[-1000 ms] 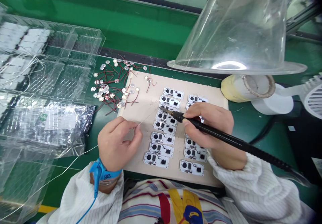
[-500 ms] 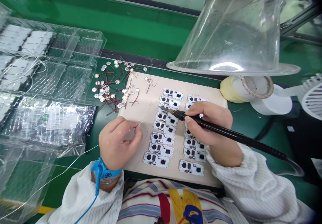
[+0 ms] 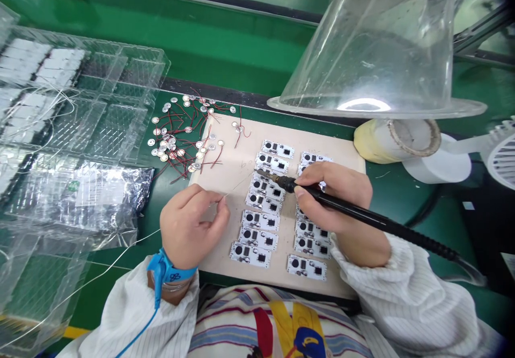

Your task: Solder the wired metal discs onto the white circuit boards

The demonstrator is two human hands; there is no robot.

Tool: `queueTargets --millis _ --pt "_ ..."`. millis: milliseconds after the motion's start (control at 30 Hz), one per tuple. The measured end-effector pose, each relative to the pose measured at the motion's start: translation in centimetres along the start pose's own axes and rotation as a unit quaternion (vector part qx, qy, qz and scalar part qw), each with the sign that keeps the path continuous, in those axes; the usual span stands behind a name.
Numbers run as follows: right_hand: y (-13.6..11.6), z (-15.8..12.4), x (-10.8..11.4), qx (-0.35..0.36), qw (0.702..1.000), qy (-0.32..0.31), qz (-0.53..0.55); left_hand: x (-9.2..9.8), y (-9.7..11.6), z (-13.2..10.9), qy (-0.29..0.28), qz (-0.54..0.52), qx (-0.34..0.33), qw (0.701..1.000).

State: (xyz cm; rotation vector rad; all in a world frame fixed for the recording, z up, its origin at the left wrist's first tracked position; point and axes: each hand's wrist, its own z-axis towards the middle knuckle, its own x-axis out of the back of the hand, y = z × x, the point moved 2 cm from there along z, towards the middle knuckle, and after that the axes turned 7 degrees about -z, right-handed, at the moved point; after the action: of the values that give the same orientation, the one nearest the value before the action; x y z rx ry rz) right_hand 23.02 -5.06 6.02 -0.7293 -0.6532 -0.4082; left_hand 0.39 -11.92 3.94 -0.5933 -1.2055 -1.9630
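Note:
My right hand [image 3: 332, 197] is shut around the black handle of a soldering iron [image 3: 354, 213]. Its metal tip [image 3: 265, 174] sits just above a white circuit board [image 3: 264, 189], and I cannot tell if they touch. My left hand [image 3: 193, 224] pinches a thin solder wire [image 3: 237, 185] that runs up toward the tip. Two columns of several boards lie on a beige mat [image 3: 227, 151], and my right hand hides part of one column. Beyond the mat's corner lies a heap of small metal discs with red and black leads [image 3: 173, 146].
Clear plastic trays holding white boards [image 3: 100, 127] and a shiny bag [image 3: 88, 197] lie to the left. A clear acrylic hood [image 3: 374, 52] hangs over the upper right, above a tape roll [image 3: 396, 140] and a small fan [image 3: 502, 159]. A blue strap [image 3: 171, 271] circles my left wrist.
My left hand has shifted slightly up and to the right. The iron tip stays close to the same board, and the view has moved only a little.

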Motion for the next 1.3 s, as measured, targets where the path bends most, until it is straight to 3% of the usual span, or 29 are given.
queueTargets --millis 600,800,900,1033,1133,1233,1300 --pt "-0.9 0.5 -0.1 0.049 0.999 -0.017 -0.009 -0.4 -0.1 0.0 0.000 0.009 -0.003 1.000" --pt "-0.7 0.2 1.8 0.040 0.998 0.042 0.040 0.3 0.2 0.0 0.019 0.005 -0.009 1.000" --pt "-1.6 0.0 2.2 0.036 0.999 -0.013 0.003 1.4 1.4 -0.2 0.008 -0.015 -0.015 1.000" --pt "-3.4 -0.6 1.0 0.089 0.966 -0.141 -0.196 2.7 3.5 -0.5 -0.019 -0.064 -0.043 0.997" --pt "-4.0 -1.2 0.4 0.142 0.952 -0.153 -0.226 3.0 4.1 -1.1 -0.035 -0.087 -0.045 0.995" --pt "-3.5 -1.6 0.5 0.112 0.967 -0.138 -0.185 2.9 3.6 -1.9 -0.037 -0.086 -0.009 0.996" --pt "-2.9 -1.7 0.8 0.066 0.984 -0.116 -0.114 2.8 3.0 -2.4 -0.008 -0.064 0.010 0.998"
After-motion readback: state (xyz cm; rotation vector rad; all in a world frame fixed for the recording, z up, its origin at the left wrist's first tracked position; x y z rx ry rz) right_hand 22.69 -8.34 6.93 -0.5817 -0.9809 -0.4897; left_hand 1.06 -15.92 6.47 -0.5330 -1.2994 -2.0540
